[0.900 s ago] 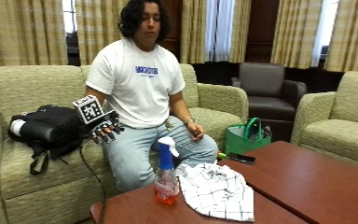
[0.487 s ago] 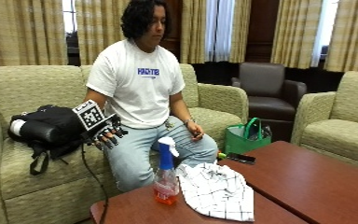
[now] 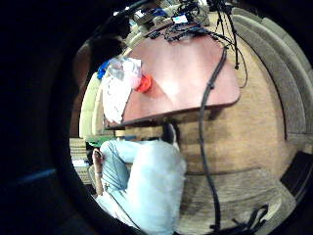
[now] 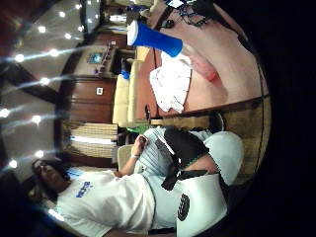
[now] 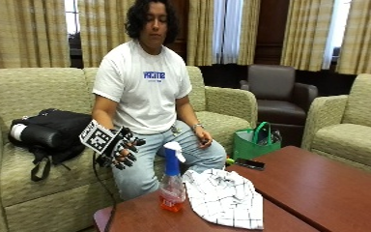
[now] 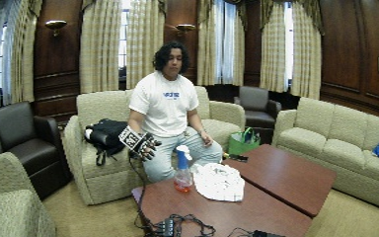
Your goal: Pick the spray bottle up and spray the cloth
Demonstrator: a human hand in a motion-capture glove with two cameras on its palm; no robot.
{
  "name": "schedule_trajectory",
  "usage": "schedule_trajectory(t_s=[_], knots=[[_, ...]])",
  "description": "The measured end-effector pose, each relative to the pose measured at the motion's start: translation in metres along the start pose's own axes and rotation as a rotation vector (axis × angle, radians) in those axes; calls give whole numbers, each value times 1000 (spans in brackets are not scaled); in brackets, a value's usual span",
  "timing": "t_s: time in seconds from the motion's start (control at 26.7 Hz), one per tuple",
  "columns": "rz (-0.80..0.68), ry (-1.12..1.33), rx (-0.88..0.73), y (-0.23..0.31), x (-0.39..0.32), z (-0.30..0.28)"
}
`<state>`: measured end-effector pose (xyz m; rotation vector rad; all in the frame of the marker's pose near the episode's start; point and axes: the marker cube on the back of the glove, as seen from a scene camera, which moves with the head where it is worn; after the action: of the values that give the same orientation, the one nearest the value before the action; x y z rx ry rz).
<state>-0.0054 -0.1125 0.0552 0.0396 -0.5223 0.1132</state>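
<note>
Hovering beside knee, gloved right hand [image 5: 120,149] with fingers relaxed, holding nothing, well apart from desk [image 5: 314,188]. Clear plastic spray bottle [image 5: 172,186], blue nozzle, orange liquid at base, upright near glossy wooden desk's front edge. Crumpled white checked cloth [image 5: 227,197] just beside bottle, overhanging desk edge.

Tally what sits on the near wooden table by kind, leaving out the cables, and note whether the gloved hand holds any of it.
Spray bottle: 1
Cloth: 1
Total: 2
The bottle stands upright beside the checked cloth on the table. The gloved right hand hangs over the person's lap, fingers loosely curled, holding nothing.
</note>
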Motion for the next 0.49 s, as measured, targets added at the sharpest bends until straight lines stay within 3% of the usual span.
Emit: schedule_trajectory(t_s=[0.19, 0.34, 0.49], knots=[[-67, -114, 138, -39, 2, 10], [10, -212, 35, -44, -1, 21], [45, -326, 52, -65, -8, 40]])
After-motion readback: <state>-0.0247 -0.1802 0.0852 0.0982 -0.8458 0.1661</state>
